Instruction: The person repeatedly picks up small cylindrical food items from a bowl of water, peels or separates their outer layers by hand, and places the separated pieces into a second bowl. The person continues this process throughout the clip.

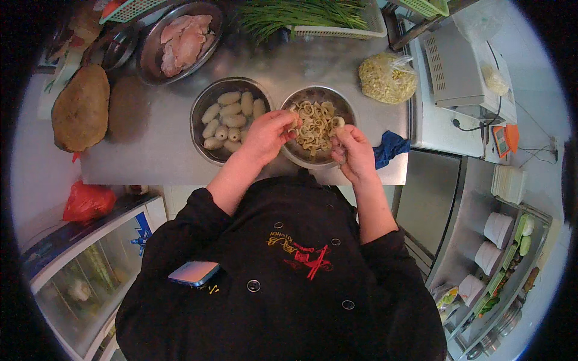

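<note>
My right hand (354, 151) pinches a pale food roll (337, 122) with a hole in its end, over the right side of a steel bowl (298, 161). That bowl holds a heap of curled beige food strips (314, 128). At the bowl's left side, my left hand (268, 133) has its thumb and fingertips closed on a small pale strip (294, 119), partly hidden by the fingers. Left of it, and partly behind my left hand, stands a second steel bowl (195, 128) with several whole oval food rolls (234, 120); some show a hole in the end.
On the steel table (153, 162) are a bowl of raw meat (187, 43), a basket of green stalks (307, 16), a bag of bean sprouts (388, 79) and a blue cloth (392, 149). A round wooden board (83, 108) stands at left, a microwave (469, 72) at right.
</note>
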### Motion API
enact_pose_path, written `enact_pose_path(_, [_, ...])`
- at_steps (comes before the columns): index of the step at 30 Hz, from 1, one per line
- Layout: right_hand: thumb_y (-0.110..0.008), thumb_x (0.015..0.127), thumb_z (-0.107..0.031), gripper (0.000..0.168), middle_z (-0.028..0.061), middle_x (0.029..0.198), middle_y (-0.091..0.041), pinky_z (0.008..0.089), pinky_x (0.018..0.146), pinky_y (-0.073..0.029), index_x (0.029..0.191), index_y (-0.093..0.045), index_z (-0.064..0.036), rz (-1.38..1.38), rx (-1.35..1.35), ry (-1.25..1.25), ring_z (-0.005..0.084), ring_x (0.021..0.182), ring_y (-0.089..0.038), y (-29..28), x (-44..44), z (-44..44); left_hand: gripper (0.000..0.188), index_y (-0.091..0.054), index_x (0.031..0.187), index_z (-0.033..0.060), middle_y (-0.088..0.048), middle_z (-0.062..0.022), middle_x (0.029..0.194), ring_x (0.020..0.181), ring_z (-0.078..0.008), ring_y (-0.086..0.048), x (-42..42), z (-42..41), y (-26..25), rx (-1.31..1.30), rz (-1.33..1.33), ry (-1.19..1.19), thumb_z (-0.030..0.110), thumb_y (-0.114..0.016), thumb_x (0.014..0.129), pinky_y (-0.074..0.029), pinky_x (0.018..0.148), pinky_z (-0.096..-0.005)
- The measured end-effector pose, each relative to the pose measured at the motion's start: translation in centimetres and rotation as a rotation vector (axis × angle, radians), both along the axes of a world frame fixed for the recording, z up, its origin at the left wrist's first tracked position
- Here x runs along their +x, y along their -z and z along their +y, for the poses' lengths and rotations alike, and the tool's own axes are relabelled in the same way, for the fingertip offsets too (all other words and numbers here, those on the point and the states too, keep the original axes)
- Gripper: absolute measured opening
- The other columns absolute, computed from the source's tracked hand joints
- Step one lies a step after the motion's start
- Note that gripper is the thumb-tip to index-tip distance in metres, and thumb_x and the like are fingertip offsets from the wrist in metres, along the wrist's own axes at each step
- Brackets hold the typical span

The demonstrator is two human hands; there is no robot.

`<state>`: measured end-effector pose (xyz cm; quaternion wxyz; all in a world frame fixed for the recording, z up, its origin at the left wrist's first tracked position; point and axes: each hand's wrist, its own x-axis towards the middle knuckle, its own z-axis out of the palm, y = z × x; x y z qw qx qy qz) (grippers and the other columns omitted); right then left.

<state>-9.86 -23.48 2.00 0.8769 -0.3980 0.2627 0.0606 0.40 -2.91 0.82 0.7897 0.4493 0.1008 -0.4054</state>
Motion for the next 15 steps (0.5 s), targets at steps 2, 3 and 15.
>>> enact_pose_path(2, [-0.070, 0.089, -0.018, 0.017, 0.0027, 0.081, -0.065, 0.0250, 0.060, -0.047, 0.097, -0.068, -0.003, 0.039, -0.721, -0.117, 0.0109, 0.069, -0.057, 0.2, 0.4, 0.1, 0.018, -0.066, 0.101, 0.0046, -0.065, -0.0012, 0.090, 0.090, -0.0143, -0.062, 0.0, 0.0, -0.1, 0.036, 0.015, 0.006, 0.021, -0.063, 0.093, -0.047, 0.077, -0.0287])
enact_pose_path(3, [-0.071, 0.088, -0.021, 0.021, 0.0037, 0.083, -0.068, 0.0253, 0.064, -0.049, 0.098, -0.070, -0.001, 0.059, -1.083, -0.173, 0.0112, 0.071, -0.060, 0.2, 0.7, 0.2, 0.019, -0.066, 0.102, 0.0046, -0.065, -0.0010, 0.090, 0.088, -0.0141, -0.062, 0.0, -0.3, -0.3, 0.063, 0.026, 0.013, 0.021, -0.064, 0.093, -0.048, 0.076, -0.0280])
enact_pose_path(15, [-0.070, 0.086, -0.017, 0.021, 0.0026, 0.081, -0.070, 0.0244, 0.065, -0.049, 0.096, -0.071, 0.001, 0.009, -0.910, -0.161, 0.0071, 0.070, -0.058, -1.3, 1.2, 2.9, 0.024, -0.068, 0.102, -0.0020, -0.067, -0.0030, 0.088, 0.078, -0.0093, -0.058, -1.5, -1.6, -1.6, 0.364, -0.471, 0.234, 0.019, -0.066, 0.090, -0.049, 0.070, -0.0259])
